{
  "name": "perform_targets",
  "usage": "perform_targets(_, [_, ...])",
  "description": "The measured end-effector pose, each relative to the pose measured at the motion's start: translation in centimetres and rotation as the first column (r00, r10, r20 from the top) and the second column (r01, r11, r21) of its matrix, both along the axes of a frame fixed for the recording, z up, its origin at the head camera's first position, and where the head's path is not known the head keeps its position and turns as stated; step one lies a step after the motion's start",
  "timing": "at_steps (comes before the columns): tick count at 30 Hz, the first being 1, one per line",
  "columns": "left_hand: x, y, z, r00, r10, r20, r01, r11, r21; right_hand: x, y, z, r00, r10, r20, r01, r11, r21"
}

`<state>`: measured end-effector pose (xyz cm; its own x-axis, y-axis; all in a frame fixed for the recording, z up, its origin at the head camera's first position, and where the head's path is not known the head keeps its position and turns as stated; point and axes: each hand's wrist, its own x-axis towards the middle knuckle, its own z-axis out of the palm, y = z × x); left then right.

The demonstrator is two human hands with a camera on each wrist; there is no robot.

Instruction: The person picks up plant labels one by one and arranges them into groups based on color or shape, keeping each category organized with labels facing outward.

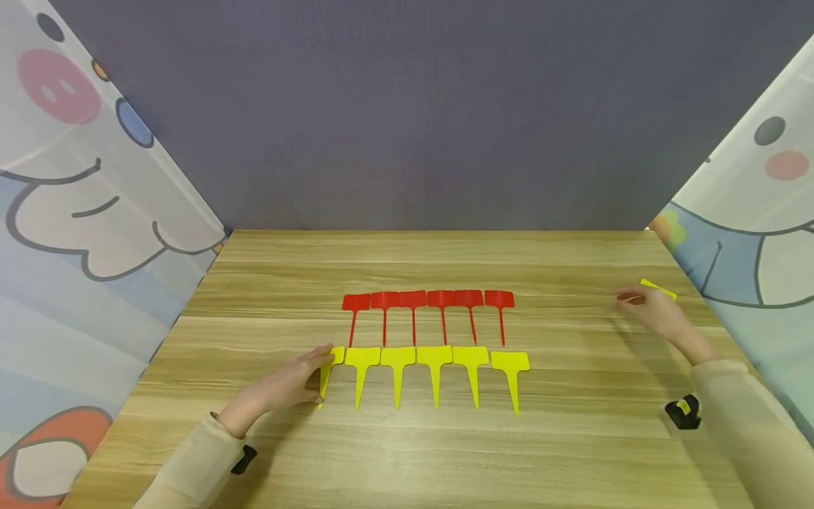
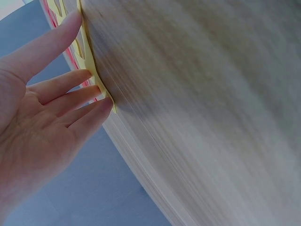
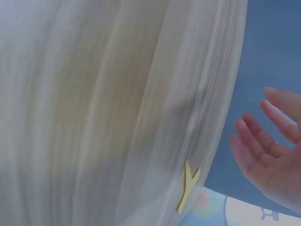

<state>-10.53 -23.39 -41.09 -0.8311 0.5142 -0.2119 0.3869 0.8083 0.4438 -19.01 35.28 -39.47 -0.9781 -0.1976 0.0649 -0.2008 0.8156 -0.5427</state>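
Several yellow T-shaped plant labels (image 1: 434, 356) lie side by side in a row on the wooden table. Behind them is a row of red T-shaped plant labels (image 1: 441, 298). My left hand (image 1: 286, 382) touches the leftmost yellow label (image 1: 326, 371), fingertips at its head and thumb by its pointed end. In the left wrist view, the fingers (image 2: 61, 99) and thumb span that label with little bend. My right hand (image 1: 658, 314) hovers at the far right, holding nothing, its fingers loosely bent in the right wrist view. Another yellow label (image 3: 188, 186) lies on the table near it, partly hidden in the head view.
The wooden table (image 1: 407, 452) meets a dark grey panel (image 1: 432, 127) at its back edge. Cartoon-printed curtains hang on the left (image 1: 127, 212) and right (image 1: 757, 212). A black wrist device (image 1: 683, 412) sits by the right sleeve.
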Motion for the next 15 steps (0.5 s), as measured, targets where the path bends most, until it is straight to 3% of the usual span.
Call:
perform_targets(7, [0.1,0.0,0.0,1.0,0.001,0.0,-0.001,1.0,0.002,-0.5,1.8,-0.4,0.999,-0.029,-0.03,0.028,0.999,-0.034])
perform_targets(15, [0.0,-0.1,0.2,1.0,-0.016,-0.014,0.016,1.0,0.008,-1.3,3.3,-1.0,0.994,-0.109,-0.017,0.109,0.994,0.022])
